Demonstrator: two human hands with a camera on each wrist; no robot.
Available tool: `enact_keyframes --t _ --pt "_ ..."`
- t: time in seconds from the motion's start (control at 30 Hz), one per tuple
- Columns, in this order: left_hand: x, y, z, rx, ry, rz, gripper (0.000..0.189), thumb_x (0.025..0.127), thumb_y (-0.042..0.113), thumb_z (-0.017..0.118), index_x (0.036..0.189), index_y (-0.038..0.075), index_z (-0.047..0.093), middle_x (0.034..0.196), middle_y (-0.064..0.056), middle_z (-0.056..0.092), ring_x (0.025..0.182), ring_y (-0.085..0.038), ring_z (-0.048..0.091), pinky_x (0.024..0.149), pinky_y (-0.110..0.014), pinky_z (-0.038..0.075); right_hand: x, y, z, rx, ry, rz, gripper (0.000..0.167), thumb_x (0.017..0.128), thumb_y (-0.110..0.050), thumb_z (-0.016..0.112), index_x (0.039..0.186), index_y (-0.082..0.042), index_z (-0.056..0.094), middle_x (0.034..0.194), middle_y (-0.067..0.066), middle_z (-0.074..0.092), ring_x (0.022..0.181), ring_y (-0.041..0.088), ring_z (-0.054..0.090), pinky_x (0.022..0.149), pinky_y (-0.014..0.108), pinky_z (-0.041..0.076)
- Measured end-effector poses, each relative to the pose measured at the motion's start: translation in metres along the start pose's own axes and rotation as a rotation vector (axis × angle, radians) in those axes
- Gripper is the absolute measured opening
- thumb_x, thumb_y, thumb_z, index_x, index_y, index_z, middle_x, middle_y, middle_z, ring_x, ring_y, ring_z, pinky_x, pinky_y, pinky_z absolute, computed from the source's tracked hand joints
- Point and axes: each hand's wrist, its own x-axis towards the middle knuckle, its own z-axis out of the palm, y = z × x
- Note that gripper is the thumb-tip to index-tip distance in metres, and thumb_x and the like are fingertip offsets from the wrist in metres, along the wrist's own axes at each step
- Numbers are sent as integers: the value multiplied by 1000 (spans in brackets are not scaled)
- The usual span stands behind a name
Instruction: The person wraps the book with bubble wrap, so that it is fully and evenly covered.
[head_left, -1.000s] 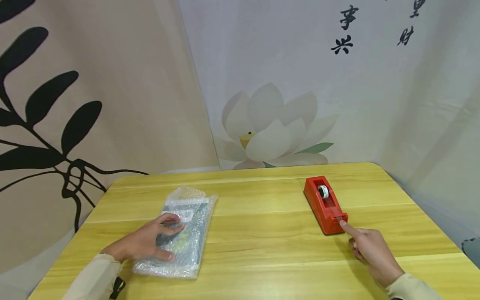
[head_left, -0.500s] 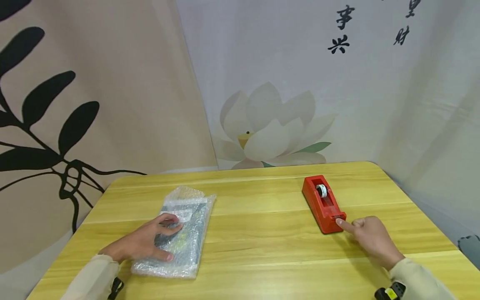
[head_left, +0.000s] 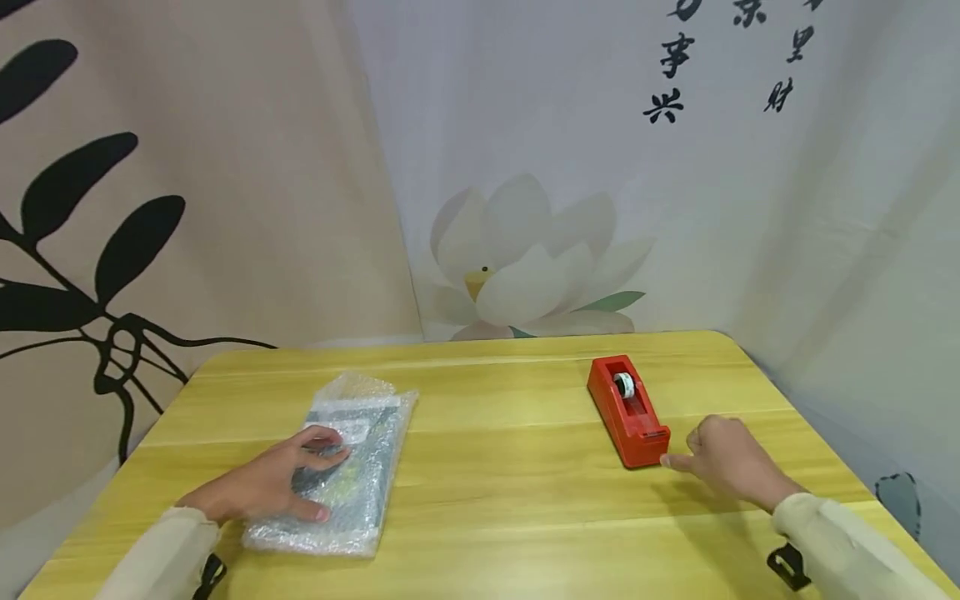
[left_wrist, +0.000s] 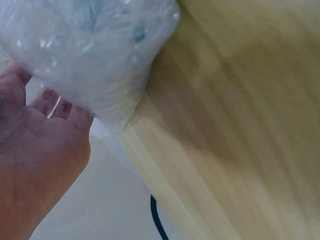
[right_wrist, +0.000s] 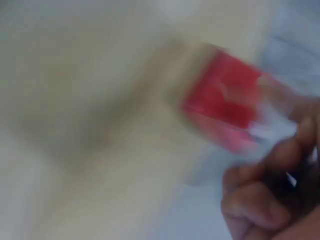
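On the left of the wooden table lies a flat package wrapped in bubble wrap [head_left: 378,492], dark and pale printing showing through. My left hand [head_left: 273,479] rests on it with fingers spread and relaxed; the left wrist view shows that hand [left_wrist: 42,150] beside a package corner. A red tape dispenser [head_left: 633,425] stands at the right, its small white-cored tape roll [head_left: 625,385] in place. At its front end is my right hand [head_left: 723,458], one digit stretched to the lower corner, the other fingers curled. Blur in the right wrist view means I cannot tell whether clear tape is between them.
The yellow wooden table [head_left: 487,483] has a far edge close to a printed cloth backdrop [head_left: 300,167] with leaves, a lotus and dark characters. Bare tabletop lies between package and dispenser. Dark bands circle both sleeves [head_left: 847,542].
My right hand has turned knuckles up, and its outstretched digit has moved from the dispenser's cutter end down to the lower front corner. The left hand stays on the package. The head view has shifted slightly.
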Motion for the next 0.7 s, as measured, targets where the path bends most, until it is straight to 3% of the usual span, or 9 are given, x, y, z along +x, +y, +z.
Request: enact_keyframes --t 0.1,0.2,0.3,0.4,0.53,0.7 --pt "-3 -2 -3 -2 17 9 85 75 38 85 143 0 51 150 -24 39 137 -56 36 103 -69 38 0 -17 -31 54 24 -173 56 91 -33 73 55 -18 33 53 -12 22 51 2 20 52 21 25" --pt "-4 -3 -2 -12 5 10 86 76 40 84 144 0 49 150 -25 38 137 -56 35 102 -68 40 -1 -27 -56 93 -28 -384 45 95 -26 69 63 -16 40 58 -14 27 52 -2 25 53 21 29" --pt "-4 -2 -1 -25 -16 -9 87 77 42 83 145 0 48 151 -25 37 138 -56 34 103 -68 39 -1 -35 -65 94 -80 -521 34 96 -21 68 69 -19 48 62 -17 35 56 -5 32 54 21 33" --pt "-3 -2 -1 -40 -24 -14 87 76 41 84 145 0 48 151 -25 36 138 -57 33 104 -72 37 2 -46 -68 56 -52 -577 29 95 -19 69 72 -24 53 64 -19 42 57 -5 35 54 19 34" --pt "-4 -2 -3 -38 -10 -16 87 75 40 85 144 0 49 152 -26 36 138 -59 33 104 -74 35 9 -66 -68 11 -11 -593 32 94 -12 69 70 -26 53 62 -19 45 56 -4 37 55 18 35" --pt "-5 0 -4 -12 4 -10 86 75 41 84 144 2 51 152 -25 39 137 -56 37 105 -71 38 19 -93 -60 -56 12 -637 39 93 -4 66 65 -20 43 61 -15 30 55 -3 28 54 16 30"
